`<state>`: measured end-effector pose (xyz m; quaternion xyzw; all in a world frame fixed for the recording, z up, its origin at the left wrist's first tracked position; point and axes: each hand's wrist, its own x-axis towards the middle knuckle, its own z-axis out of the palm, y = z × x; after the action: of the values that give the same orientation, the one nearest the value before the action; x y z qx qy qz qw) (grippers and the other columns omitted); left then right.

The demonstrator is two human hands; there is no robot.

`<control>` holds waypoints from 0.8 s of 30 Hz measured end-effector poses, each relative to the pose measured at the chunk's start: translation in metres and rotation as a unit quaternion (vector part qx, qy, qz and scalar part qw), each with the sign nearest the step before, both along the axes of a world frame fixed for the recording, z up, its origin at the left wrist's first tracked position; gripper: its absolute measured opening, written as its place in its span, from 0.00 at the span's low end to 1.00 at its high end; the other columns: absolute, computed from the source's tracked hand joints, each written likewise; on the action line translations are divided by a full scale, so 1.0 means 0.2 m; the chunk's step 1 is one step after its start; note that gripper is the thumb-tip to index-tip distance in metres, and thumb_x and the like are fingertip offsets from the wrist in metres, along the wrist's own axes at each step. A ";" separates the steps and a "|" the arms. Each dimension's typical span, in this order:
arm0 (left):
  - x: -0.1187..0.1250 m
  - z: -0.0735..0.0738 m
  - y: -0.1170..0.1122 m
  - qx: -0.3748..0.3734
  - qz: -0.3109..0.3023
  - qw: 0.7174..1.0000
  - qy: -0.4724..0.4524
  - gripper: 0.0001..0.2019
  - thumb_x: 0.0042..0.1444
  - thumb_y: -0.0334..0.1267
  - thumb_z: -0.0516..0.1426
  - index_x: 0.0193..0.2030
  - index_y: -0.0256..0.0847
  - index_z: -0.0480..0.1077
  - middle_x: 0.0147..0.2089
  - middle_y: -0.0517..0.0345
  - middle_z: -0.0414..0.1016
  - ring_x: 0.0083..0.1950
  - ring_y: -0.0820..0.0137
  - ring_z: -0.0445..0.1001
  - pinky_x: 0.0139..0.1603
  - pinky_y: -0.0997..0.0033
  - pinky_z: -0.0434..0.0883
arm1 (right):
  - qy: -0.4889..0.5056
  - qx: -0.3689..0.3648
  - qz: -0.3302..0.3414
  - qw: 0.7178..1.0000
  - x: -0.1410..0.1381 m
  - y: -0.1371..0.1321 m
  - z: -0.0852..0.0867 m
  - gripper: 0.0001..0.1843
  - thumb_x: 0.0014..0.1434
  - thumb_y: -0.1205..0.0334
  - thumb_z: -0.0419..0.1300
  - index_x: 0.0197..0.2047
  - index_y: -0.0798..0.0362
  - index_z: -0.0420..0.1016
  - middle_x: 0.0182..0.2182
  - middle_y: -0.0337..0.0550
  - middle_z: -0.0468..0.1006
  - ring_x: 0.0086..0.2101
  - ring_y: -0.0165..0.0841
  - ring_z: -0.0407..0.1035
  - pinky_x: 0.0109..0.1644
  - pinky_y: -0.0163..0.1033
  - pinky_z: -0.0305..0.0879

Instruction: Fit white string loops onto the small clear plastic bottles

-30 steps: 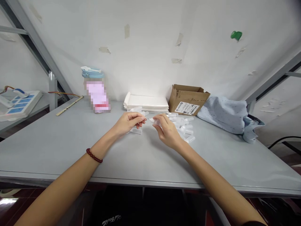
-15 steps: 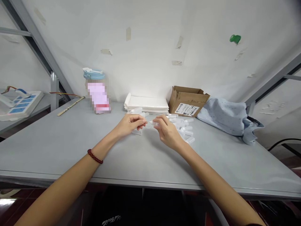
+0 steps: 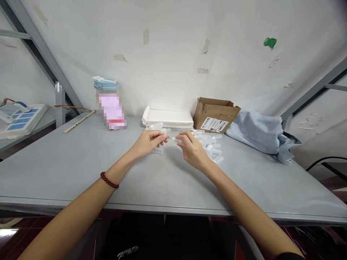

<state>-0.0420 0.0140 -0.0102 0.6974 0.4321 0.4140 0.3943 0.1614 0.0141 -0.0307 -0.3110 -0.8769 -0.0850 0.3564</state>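
Observation:
My left hand is closed in a pinch above the middle of the grey table. A thin, needle-like piece sticks out from its fingertips, too small to make out fully. Facing it, my right hand grips a small clear plastic bottle, mostly hidden by the fingers, with its narrow end toward the left hand. Several similar clear bottles lie loosely behind and to the right of the right hand. Others lie just behind the left hand, and one clear piece rests below it.
A stack of white padded envelopes lies by the wall, beside an opened cardboard box. Light blue cloth is heaped at right. A blue-lidded container and blurred pink object stand at left, near a thin strip.
Both hands keep nearly the same pose, fingertips still facing each other. The whole view has shifted slightly.

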 end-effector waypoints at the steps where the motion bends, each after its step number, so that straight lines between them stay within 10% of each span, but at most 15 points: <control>1: 0.00 0.00 0.00 -0.003 0.002 1.000 -0.005 0.14 0.55 0.45 0.56 0.31 0.36 0.75 0.30 0.56 0.73 0.29 0.74 0.67 0.30 0.75 0.66 | 0.001 -0.001 0.001 1.000 0.00 0.00 0.00 0.12 0.62 0.73 0.46 0.47 0.54 0.62 0.41 0.52 0.67 0.37 0.34 0.67 0.33 0.37 0.67; 24: 0.04 -0.02 0.00 -0.014 0.001 1.000 -0.003 0.13 0.52 0.45 0.56 0.27 0.36 0.73 0.27 0.57 0.73 0.28 0.73 0.67 0.30 0.74 0.66 | -0.005 0.008 -0.025 1.000 -0.05 -0.02 -0.04 0.14 0.61 0.74 0.47 0.46 0.54 0.67 0.40 0.51 0.70 0.37 0.34 0.68 0.37 0.37 0.66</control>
<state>-0.0350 0.0133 -0.0144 0.6900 0.4380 0.4100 0.4049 0.1515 0.0109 -0.0388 -0.3292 -0.8699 -0.1027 0.3527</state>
